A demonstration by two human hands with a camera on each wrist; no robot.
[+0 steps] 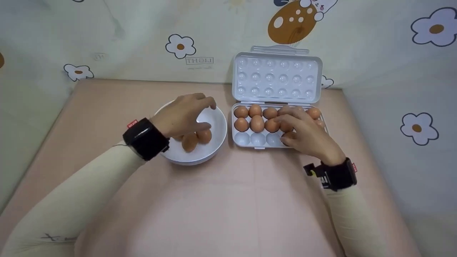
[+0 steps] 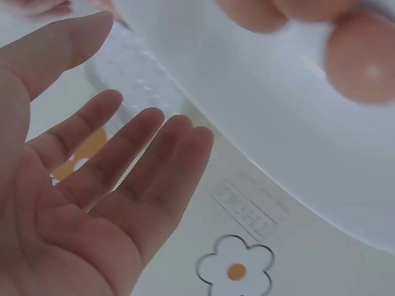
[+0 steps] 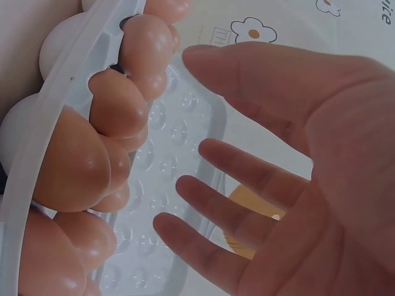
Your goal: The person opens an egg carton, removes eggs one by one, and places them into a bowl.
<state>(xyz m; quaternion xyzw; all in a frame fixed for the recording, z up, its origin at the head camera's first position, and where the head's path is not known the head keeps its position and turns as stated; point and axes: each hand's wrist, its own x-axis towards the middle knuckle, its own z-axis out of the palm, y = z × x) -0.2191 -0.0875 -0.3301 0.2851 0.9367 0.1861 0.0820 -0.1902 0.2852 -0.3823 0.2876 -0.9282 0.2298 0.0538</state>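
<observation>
My left hand (image 1: 184, 115) hovers over the white bowl (image 1: 217, 137), fingers loosely bent and holding nothing. Several brown eggs (image 1: 189, 142) lie in the bowl beneath it, partly covered by the hand. In the left wrist view the palm (image 2: 68, 240) is bare beside the bowl's rim. Above the right part of the white egg box (image 1: 242, 140) is my right hand (image 1: 307, 137), its fingers spread and empty in the right wrist view. Brown eggs (image 1: 256, 124) fill much of the box's back and middle rows. Front-row cups at the left hold none, while large eggs (image 3: 71, 161) sit nearer the hand.
The box's dimpled lid (image 1: 276, 77) stands raised at the back, near the patterned curtain (image 1: 135, 43). A pink cloth (image 1: 214, 210) covers the table. Bowl and egg box stand side by side with a narrow gap between them.
</observation>
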